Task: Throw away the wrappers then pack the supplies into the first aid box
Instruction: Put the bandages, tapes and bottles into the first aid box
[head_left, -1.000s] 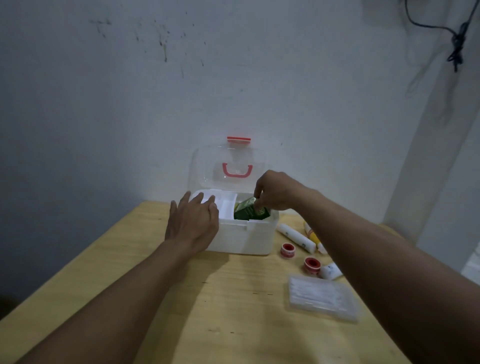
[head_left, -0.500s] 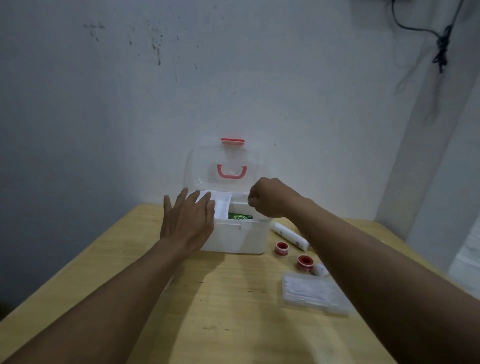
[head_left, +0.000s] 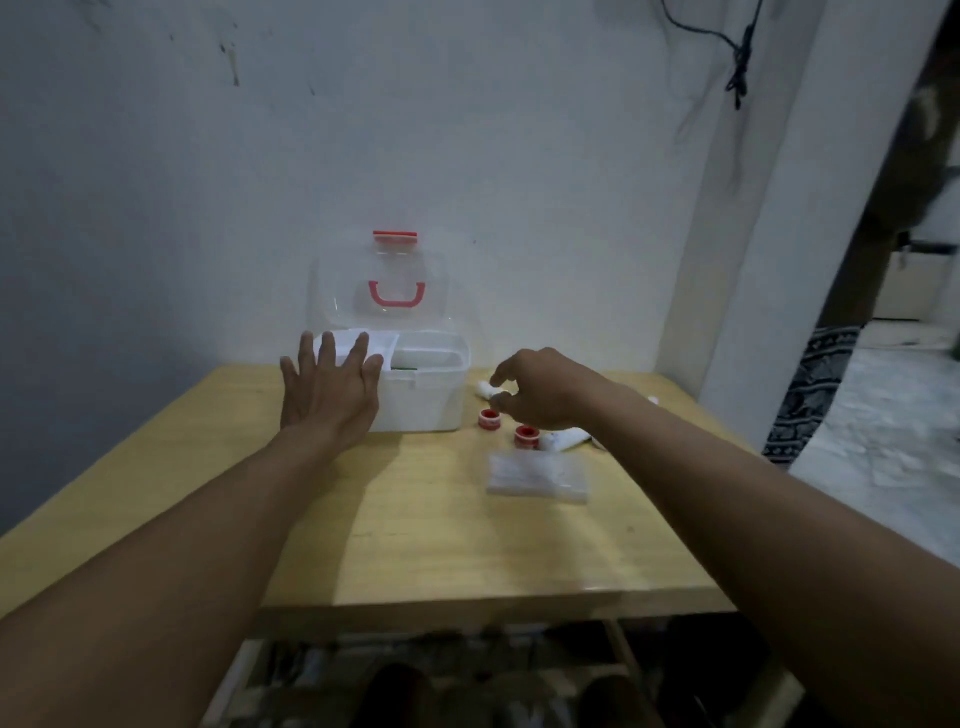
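Resting flat with fingers spread, the left hand (head_left: 332, 387) presses the box (head_left: 423, 400) at frame centre; the right hand (head_left: 540, 387), loosely open and empty, hovers above two red tape rolls (head_left: 488, 418).

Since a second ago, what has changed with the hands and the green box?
The right hand let go of the green box, now lying low inside the first aid box, and moved out to the right, open above the red tape rolls. The left hand stays flat on the box's left side; the lid stays open.
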